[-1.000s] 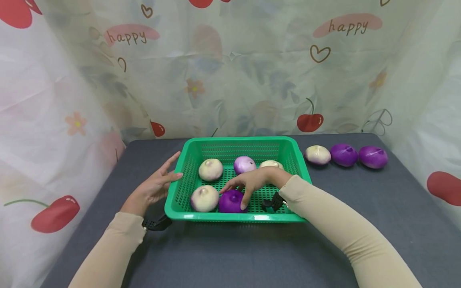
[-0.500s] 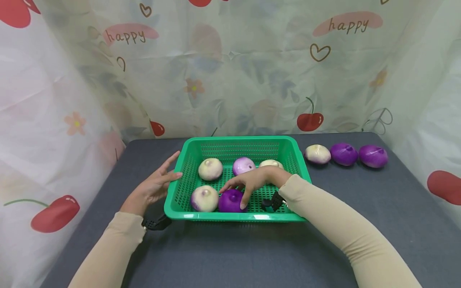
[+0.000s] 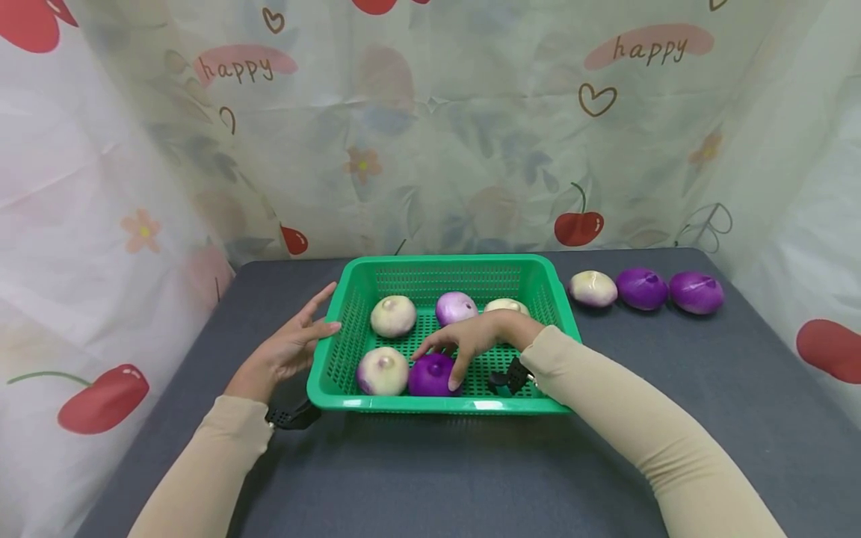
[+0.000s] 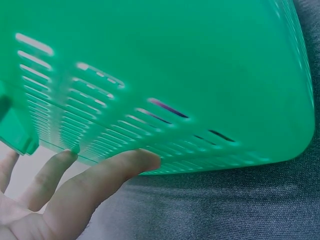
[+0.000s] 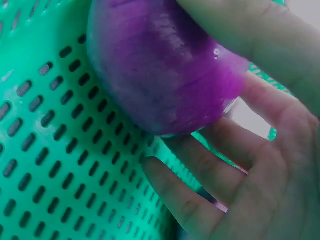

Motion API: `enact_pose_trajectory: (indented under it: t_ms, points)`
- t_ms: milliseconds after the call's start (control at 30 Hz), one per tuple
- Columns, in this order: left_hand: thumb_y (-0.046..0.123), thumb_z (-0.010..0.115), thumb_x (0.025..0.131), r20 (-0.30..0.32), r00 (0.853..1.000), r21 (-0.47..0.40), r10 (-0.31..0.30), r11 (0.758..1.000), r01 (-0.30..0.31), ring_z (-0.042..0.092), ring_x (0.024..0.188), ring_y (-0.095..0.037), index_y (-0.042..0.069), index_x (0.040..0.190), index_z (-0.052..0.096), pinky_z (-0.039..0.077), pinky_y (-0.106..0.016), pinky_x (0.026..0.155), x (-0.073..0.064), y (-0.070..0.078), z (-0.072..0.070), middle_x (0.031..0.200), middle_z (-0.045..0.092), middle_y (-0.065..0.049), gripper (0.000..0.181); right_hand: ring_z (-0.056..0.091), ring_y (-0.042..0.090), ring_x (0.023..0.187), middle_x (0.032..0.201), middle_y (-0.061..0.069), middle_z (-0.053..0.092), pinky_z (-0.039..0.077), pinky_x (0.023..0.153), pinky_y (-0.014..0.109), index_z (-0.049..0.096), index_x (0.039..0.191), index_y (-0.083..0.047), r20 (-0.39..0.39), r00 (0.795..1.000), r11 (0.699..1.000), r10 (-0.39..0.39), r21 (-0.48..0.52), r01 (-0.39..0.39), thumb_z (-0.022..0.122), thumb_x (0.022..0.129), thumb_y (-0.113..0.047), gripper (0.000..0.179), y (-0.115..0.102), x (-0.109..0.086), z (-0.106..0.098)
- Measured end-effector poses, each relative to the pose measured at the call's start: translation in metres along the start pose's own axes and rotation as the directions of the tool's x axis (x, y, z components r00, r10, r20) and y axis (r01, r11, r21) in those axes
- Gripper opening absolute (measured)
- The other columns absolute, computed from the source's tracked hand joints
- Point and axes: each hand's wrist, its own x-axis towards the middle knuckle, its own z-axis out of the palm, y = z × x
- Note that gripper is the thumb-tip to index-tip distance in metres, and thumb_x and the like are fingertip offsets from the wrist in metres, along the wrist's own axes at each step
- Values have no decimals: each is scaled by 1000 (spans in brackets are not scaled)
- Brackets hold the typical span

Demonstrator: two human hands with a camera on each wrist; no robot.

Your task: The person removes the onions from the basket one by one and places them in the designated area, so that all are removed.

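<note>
A dark purple onion (image 3: 432, 375) sits at the front middle of the green basket (image 3: 464, 406). My right hand (image 3: 471, 340) grips it from above, thumb on the near side and fingers curled round the far side. In the right wrist view the glossy purple onion (image 5: 160, 70) lies between thumb and fingers, close over the slotted basket floor. My left hand (image 3: 289, 345) is at the basket's left side with fingers fairly straight. In the left wrist view its fingers (image 4: 100, 185) rest along the outer slotted wall (image 4: 165, 65).
Also in the basket are two whitish bulbs (image 3: 393, 317) (image 3: 382, 371) on the left, a light purple one (image 3: 457, 308) and a pale one (image 3: 507, 306) partly behind the right hand. On the dark table, right of the basket, lie a whitish bulb (image 3: 593, 289) and two purple onions (image 3: 642, 289) (image 3: 696, 293).
</note>
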Motion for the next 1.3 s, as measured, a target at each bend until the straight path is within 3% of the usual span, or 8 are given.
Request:
enact_pose_trajectory:
  t_ms: [267, 400, 500, 633, 800, 900, 1033, 1300]
  points:
    - [3, 47, 101, 5, 1000, -8, -4, 1000, 4, 63, 111, -22, 42, 154, 5, 56, -45, 83, 0, 0, -1, 157, 18, -20, 79, 46, 22, 123, 132, 4, 48, 48, 94, 31, 47, 142, -20, -125, 992, 1000, 13, 16, -12, 81, 78, -17, 72, -9, -19, -8]
    - [4, 49, 101, 5, 1000, -5, 2, 1000, -1, 63, 111, -22, 41, 154, 4, 56, -45, 83, 0, 1, -1, 157, 18, -20, 80, 49, 27, 122, 134, 7, 47, 50, 94, 36, 43, 145, -18, -193, 979, 995, -64, 66, 78, 78, 81, -19, 72, -17, -41, -20]
    - [4, 49, 101, 8, 1000, -4, 2, 1000, -2, 64, 110, -23, 41, 155, 3, 56, -46, 83, 0, 1, -1, 157, 18, -21, 80, 51, 27, 123, 136, 7, 47, 49, 96, 39, 42, 145, -20, -293, 948, 987, -125, 65, 150, 78, 83, -21, 72, -22, -63, -29]
    - [4, 49, 101, 13, 1000, -7, 4, 1000, -4, 64, 111, -23, 41, 154, 4, 56, -46, 83, 1, 0, -1, 157, 19, -21, 79, 53, 29, 123, 138, 9, 44, 49, 97, 43, 39, 147, -22, -462, 875, 973, -144, 95, 210, 75, 85, -18, 71, -30, -101, -38]
    - [4, 48, 101, 11, 1000, -10, 6, 1000, -6, 63, 111, -23, 41, 155, 4, 56, -46, 83, 0, 0, 0, 157, 18, -20, 79, 53, 30, 125, 147, 6, 39, 50, 96, 40, 36, 149, -22, -645, 756, 959, -114, 126, 252, 70, 90, -14, 69, -28, -144, -37]
    - [4, 48, 101, 7, 1000, -8, 5, 1000, -5, 63, 111, -23, 41, 155, 4, 56, -46, 83, 0, 0, 1, 157, 19, -21, 79, 50, 24, 128, 148, 2, 39, 51, 94, 30, 35, 150, -23, -728, 679, 965, -89, 105, 239, 69, 90, -14, 69, -21, -164, -31]
    - [4, 48, 101, 1, 1000, -8, 5, 1000, -5, 63, 111, -23, 41, 154, 5, 56, -46, 83, 0, 0, 1, 157, 20, -20, 78, 50, 19, 126, 137, 2, 46, 50, 88, 20, 36, 149, -29, -812, 583, 982, -5, 106, 157, 69, 91, -18, 68, -9, -184, -18]
    - [3, 47, 101, -10, 1000, -9, 4, 1000, -4, 64, 109, -23, 41, 154, 7, 56, -46, 82, 0, 0, 1, 157, 20, -21, 77, 34, 38, 139, 155, 12, 24, 48, 85, 12, 23, 154, -30, -870, 477, 965, 127, 219, 142, 64, 95, -20, 72, 30, -205, 10]
